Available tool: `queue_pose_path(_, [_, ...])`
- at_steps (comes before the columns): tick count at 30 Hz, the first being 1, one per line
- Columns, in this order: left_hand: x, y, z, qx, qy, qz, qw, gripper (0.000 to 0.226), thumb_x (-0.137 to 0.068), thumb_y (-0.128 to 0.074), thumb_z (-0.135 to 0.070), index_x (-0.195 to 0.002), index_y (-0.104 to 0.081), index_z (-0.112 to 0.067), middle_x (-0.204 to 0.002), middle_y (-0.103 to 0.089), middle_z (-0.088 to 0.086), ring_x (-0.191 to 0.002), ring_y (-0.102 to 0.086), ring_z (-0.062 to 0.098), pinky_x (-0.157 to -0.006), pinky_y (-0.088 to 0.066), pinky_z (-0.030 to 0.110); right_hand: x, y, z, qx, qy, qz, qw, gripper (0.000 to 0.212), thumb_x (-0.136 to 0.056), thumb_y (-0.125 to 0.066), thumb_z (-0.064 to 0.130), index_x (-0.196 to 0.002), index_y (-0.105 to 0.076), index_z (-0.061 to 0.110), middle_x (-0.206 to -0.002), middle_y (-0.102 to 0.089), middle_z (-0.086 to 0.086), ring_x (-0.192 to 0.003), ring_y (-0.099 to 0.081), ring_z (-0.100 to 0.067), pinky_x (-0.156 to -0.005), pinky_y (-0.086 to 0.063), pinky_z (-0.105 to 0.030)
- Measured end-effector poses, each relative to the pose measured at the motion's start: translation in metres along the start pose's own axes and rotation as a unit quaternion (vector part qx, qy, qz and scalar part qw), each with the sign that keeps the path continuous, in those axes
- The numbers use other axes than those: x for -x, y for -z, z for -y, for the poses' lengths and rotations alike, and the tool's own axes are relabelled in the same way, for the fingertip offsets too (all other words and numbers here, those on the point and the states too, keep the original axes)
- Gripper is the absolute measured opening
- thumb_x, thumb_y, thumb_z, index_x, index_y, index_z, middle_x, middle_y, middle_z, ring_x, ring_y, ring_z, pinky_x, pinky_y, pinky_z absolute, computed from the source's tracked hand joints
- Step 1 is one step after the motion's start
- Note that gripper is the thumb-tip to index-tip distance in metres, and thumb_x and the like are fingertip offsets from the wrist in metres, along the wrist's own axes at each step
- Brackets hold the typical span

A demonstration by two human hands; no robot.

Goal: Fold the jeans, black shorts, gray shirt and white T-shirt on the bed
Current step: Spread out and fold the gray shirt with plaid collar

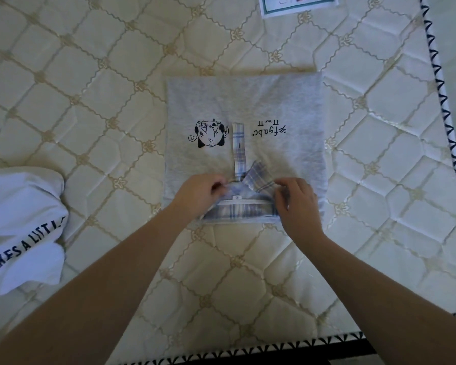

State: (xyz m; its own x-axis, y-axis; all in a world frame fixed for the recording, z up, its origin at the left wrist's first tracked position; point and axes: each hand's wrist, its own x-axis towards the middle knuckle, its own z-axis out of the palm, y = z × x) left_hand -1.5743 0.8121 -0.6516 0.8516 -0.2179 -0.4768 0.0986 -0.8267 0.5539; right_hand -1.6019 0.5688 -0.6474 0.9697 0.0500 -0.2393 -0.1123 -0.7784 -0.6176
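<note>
While both hands pinch its plaid collar, gray shirt (244, 101) lies folded mid-bed | left hand (199, 193), right hand (296, 202): grip on collar | next, likely: white T-shirt (19, 227), bed's left edge

White T-shirt (21, 227) cut off left

The gray shirt (245, 106) lies folded into a square on the quilted bed (90, 75), collar toward the person; the left hand (199, 193) and right hand (296, 202) each pinch its plaid collar (241, 209), while the white T-shirt (21, 225) sits crumpled at the left edge
</note>
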Motion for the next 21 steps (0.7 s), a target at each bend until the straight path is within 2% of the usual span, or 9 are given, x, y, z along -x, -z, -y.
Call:
queue_pose_path(3, [-0.020, 0.002, 0.003, 0.123, 0.084, -0.024, 0.989, 0.005, -0.095, -0.061, -0.023, -0.100, -0.062, -0.026, -0.082, -0.064, -0.010, -0.071, -0.060, 0.007, -0.065, -0.046, 0.023, 0.007, 0.000, -0.005, -0.002, 0.001, 0.021, 1.000, 0.026, -0.095, -0.056, 0.013, -0.121, -0.062, 0.016, -0.120, -0.062, 0.000, -0.112, -0.053, -0.025, -0.098, -0.038, -0.036])
queue_pose_path(6, [-0.036, -0.001, -0.002, 0.100, 0.101, -0.100, 0.985, 0.014, -0.092, -0.065, -0.027, -0.102, -0.055, -0.025, -0.069, -0.059, -0.018, -0.060, -0.057, -0.002, -0.051, -0.040, 0.018, 0.011, 0.002, -0.008, 0.021, 0.069, 0.014, 0.997, 0.035, -0.097, -0.054, 0.011, -0.131, -0.059, 0.011, -0.137, -0.057, -0.004, -0.130, -0.048, -0.026, -0.111, -0.033, -0.040])
queue_pose_path(8, [-0.038, -0.009, -0.006, 0.063, 0.081, -0.134, 0.986, 0.015, -0.093, -0.064, -0.025, -0.099, -0.052, -0.020, -0.068, -0.060, -0.011, -0.056, -0.057, 0.007, -0.049, -0.039, 0.023, 0.014, 0.001, -0.007, 0.060, 0.126, 0.029, 0.990, 0.043, -0.099, -0.049, 0.019, -0.141, -0.050, 0.009, -0.147, -0.048, -0.006, -0.139, -0.038, -0.025, -0.118, -0.022, -0.040])
queue_pose_path(11, [-0.028, -0.026, -0.006, -0.084, 0.029, -0.165, 0.982, 0.022, -0.092, -0.060, -0.020, -0.112, -0.054, -0.013, -0.098, -0.061, 0.008, -0.084, -0.057, 0.023, -0.069, -0.044, 0.033, 0.018, -0.005, -0.008, 0.172, 0.162, 0.144, 0.961, 0.058, -0.103, -0.032, 0.043, -0.152, -0.029, 0.012, -0.159, -0.028, -0.004, -0.149, -0.017, -0.020, -0.121, 0.000, -0.036])
queue_pose_path(13, [-0.016, -0.037, -0.007, -0.161, 0.001, -0.199, 0.967, 0.026, -0.090, -0.059, -0.016, -0.115, -0.056, -0.011, -0.104, -0.057, 0.012, -0.094, -0.054, 0.029, -0.079, -0.040, 0.037, 0.019, -0.014, -0.012, 0.233, 0.142, 0.234, 0.933, 0.067, -0.101, -0.018, 0.054, -0.156, -0.011, 0.018, -0.164, -0.007, 0.002, -0.150, 0.003, -0.014, -0.118, 0.013, -0.032])
queue_pose_path(15, [-0.004, -0.042, -0.009, -0.171, -0.023, -0.214, 0.961, 0.033, -0.083, -0.063, -0.008, -0.116, -0.058, -0.014, -0.107, -0.057, 0.011, -0.097, -0.055, 0.032, -0.084, -0.040, 0.040, 0.019, -0.021, -0.016, 0.237, 0.132, 0.261, 0.926, 0.068, -0.099, -0.014, 0.058, -0.156, -0.006, 0.021, -0.164, 0.001, 0.004, -0.150, 0.008, -0.012, -0.118, 0.014, -0.033])
queue_pose_path(17, [0.007, -0.046, -0.005, -0.153, -0.032, -0.207, 0.966, 0.050, -0.075, -0.066, 0.000, -0.120, -0.058, -0.019, -0.117, -0.057, 0.011, -0.108, -0.054, 0.033, -0.091, -0.040, 0.044, 0.018, -0.017, -0.015, 0.185, 0.129, 0.213, 0.951, 0.060, -0.102, -0.022, 0.052, -0.153, -0.027, 0.021, -0.162, -0.017, 0.002, -0.150, -0.006, -0.016, -0.119, 0.006, -0.036])
queue_pose_path(19, [0.023, -0.044, 0.002, -0.117, 0.002, -0.238, 0.964, 0.053, -0.078, -0.063, -0.003, -0.127, -0.055, -0.023, -0.130, -0.053, 0.010, -0.120, -0.049, 0.033, -0.098, -0.037, 0.047, 0.018, -0.011, -0.015, 0.122, 0.103, 0.085, 0.983, 0.047, -0.101, -0.041, 0.041, -0.141, -0.048, 0.019, -0.152, -0.040, -0.004, -0.144, -0.028, -0.025, -0.117, -0.010, -0.043])
queue_pose_path(21, [0.036, -0.039, 0.013, -0.108, 0.062, -0.284, 0.951, 0.051, -0.084, -0.059, -0.012, -0.133, -0.050, -0.023, -0.139, -0.048, 0.012, -0.128, -0.045, 0.034, -0.102, -0.036, 0.049, 0.014, -0.003, -0.022, 0.084, -0.023, -0.015, 0.996, 0.048, -0.097, -0.054, 0.037, -0.141, -0.047, 0.020, -0.149, -0.040, -0.006, -0.139, -0.032, -0.029, -0.114, -0.016, -0.046])
